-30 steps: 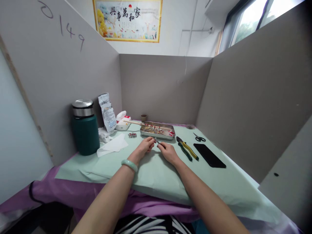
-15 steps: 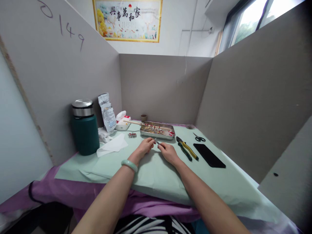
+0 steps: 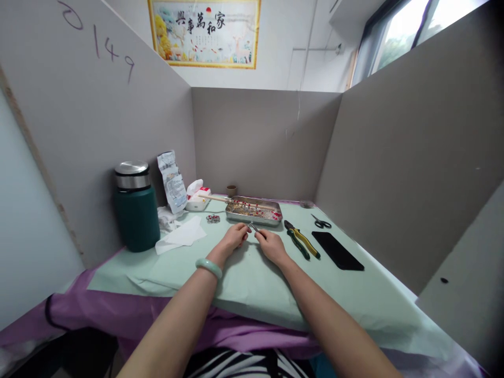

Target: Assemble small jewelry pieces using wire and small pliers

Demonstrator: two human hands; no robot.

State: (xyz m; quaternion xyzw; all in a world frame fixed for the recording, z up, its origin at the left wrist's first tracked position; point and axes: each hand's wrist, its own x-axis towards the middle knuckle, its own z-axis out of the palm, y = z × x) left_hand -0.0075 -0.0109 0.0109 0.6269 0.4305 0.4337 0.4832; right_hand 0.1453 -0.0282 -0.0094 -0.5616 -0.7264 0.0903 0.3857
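Both my hands rest on the pale green table cover (image 3: 252,283), fingertips meeting just in front of a metal tray (image 3: 254,218). My right hand (image 3: 270,245) pinches a thin metal tool (image 3: 253,227) that points up and left. My left hand (image 3: 233,237), with a green bangle (image 3: 209,266) on the wrist, has its fingers pinched together at the tool's tip on something too small to make out. The tray holds several small red and metallic pieces.
Green-and-yellow pliers (image 3: 302,242), small scissors (image 3: 322,223) and a black phone (image 3: 337,250) lie to the right. At left stand a dark green flask (image 3: 135,205), a white packet (image 3: 172,181), tissues (image 3: 180,237) and a small pile of beads (image 3: 213,218). Grey partitions enclose the table.
The hands stay pinched together in the same spot; only the camera view has shifted very slightly.
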